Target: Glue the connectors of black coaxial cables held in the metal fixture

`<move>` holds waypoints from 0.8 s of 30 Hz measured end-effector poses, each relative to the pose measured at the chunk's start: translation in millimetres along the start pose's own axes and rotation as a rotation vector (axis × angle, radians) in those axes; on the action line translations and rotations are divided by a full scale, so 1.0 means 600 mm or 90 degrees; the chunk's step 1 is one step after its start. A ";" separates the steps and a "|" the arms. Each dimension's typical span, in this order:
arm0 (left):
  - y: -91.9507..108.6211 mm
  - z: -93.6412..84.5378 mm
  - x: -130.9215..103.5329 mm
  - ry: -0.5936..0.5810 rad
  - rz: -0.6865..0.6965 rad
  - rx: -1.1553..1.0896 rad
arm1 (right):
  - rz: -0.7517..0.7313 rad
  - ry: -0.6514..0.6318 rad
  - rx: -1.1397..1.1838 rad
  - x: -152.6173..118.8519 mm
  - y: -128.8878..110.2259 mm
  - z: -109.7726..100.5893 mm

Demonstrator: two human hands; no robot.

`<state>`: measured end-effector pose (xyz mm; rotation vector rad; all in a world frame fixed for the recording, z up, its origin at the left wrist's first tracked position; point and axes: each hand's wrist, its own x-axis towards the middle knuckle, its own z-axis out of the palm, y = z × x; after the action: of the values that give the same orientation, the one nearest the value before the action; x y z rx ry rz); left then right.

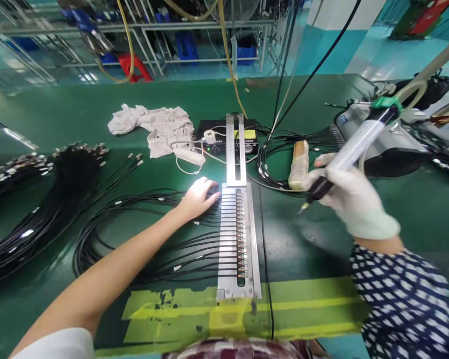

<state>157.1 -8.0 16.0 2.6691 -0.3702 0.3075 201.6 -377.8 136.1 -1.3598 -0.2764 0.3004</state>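
Observation:
My bare left hand [199,198] is at the upper left edge of a slotted metal fixture [250,239]. Its fingers curl around a black cable beside the fixture, partly hidden by the hand. Several black cables [198,254] lie side by side across the fixture, their small metal connectors [241,244] lined up along its slot. In my gloved right hand [353,199] is a dispensing syringe [353,147] with a green cap and an air hose. Its needle tip points down and left, above the table and right of the fixture, touching nothing.
A black controller box [217,134] stands behind the fixture, with a white cloth [164,127] to its left. Bundled black cables [56,199] lie at the left. A tape-wrapped block [299,162] sits near my right hand. Yellow tape [303,304] covers the front edge.

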 end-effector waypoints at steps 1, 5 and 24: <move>-0.001 0.007 -0.005 0.001 -0.006 0.001 | -0.003 -0.029 0.027 -0.004 0.022 0.023; 0.004 0.024 -0.018 0.018 -0.031 0.016 | 0.101 -0.073 0.104 -0.042 0.129 0.069; 0.005 0.028 -0.016 0.041 -0.033 0.031 | 0.155 -0.043 0.160 -0.041 0.185 0.009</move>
<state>149.4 -16.0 0.0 2.7043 -0.2759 0.3902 171.4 -361.6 27.5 -1.1365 -0.1228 0.5658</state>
